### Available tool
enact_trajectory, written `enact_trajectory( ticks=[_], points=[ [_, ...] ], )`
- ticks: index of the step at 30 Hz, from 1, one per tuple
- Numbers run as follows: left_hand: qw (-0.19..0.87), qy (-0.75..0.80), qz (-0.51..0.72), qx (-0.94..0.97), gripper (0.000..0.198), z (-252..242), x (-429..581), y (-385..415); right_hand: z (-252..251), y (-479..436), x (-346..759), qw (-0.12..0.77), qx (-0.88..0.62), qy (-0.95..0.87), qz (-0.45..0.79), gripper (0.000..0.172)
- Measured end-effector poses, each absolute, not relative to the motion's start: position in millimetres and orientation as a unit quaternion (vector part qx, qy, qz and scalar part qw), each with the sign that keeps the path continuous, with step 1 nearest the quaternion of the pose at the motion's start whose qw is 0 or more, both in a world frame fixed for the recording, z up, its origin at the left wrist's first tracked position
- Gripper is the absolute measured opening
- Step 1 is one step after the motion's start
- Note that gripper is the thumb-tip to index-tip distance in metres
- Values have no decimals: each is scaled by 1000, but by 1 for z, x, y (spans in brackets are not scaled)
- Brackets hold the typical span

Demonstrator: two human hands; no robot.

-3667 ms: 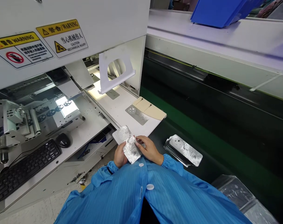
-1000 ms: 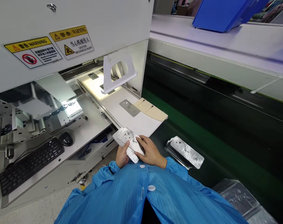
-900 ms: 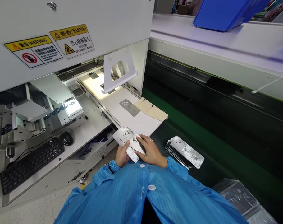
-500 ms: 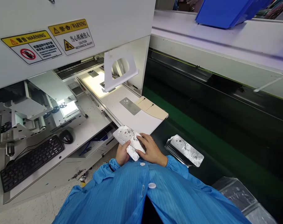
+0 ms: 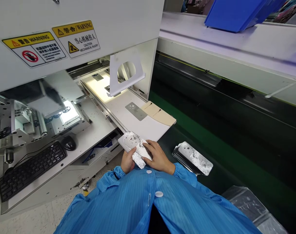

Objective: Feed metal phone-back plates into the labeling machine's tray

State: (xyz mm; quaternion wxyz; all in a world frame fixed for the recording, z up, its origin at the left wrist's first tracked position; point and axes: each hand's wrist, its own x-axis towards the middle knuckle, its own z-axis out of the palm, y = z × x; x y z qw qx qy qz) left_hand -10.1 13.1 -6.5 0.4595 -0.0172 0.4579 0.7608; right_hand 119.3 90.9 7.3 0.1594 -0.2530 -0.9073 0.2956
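Close to my body, my left hand (image 5: 128,161) grips silvery phone-shaped plates (image 5: 133,139) with round camera holes, its thumb on top. The plates are slightly fanned out. My right hand (image 5: 160,157) rests on their right side, fingers and thumb touching the patterned surface. To the right, a stack of similar plates (image 5: 196,157) lies on the dark green belt. Beyond my hands, a single grey plate (image 5: 136,111) lies flat on the white platform (image 5: 148,128), beside a cream pad (image 5: 160,113).
A white machine (image 5: 74,13) with warning labels stands ahead, a white bracket (image 5: 113,65) hanging over its lit tray. Keyboard (image 5: 32,170) and mouse (image 5: 69,143) sit at left. A blue bin (image 5: 230,14) is on the upper shelf, plastic bags (image 5: 250,204) at lower right.
The machine's mechanism at the left has shifted, with a blurred dark part now showing above the rollers. My hands and the plates have barely moved.
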Motion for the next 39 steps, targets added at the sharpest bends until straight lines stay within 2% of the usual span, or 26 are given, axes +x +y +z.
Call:
enact_trajectory(
  ticks=[23,39],
  points=[
    [468,455,757,-22,64,-5,-10,17,4,93,120,161,-253,-908,292,56],
    [468,457,756,-19,60,-3,-9,15,6,91,120,161,-255,-907,294,55]
  ],
)
